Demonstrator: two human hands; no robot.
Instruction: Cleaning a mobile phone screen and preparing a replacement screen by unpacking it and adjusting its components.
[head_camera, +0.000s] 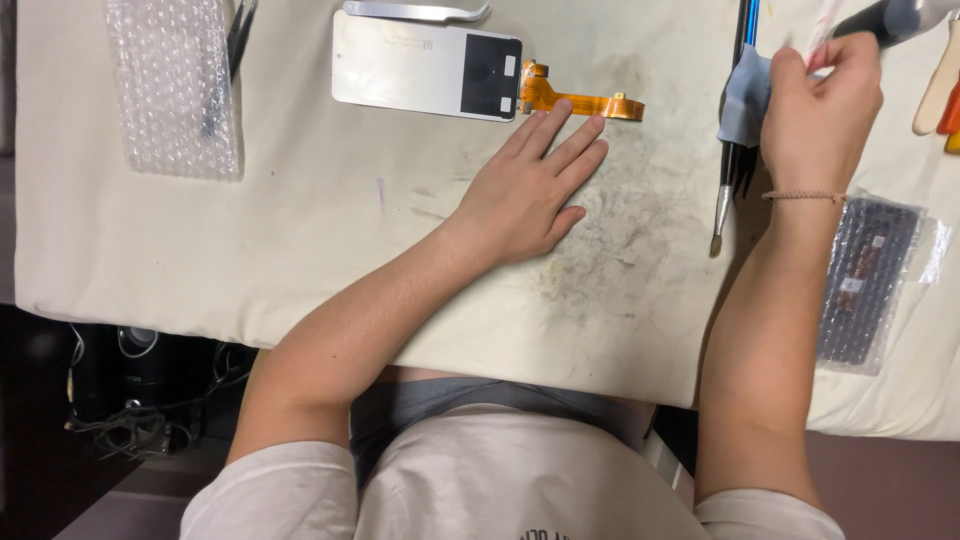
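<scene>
Orange flex cable (580, 101) lies just past our flat, open left hand (525, 190), fingertips touching it; our right hand (822, 105) pinches a grey cloth (745, 95), bare mat (330, 230) leftward.

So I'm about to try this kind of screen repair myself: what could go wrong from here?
Two risks show. The left hand lies flat with fingertips at the orange flex cable of the screen panel; a slip could crease it. The mat is smudged with dark grime beside the panel, which could transfer. The right hand reaches among crowded tools and could knock one.
</scene>
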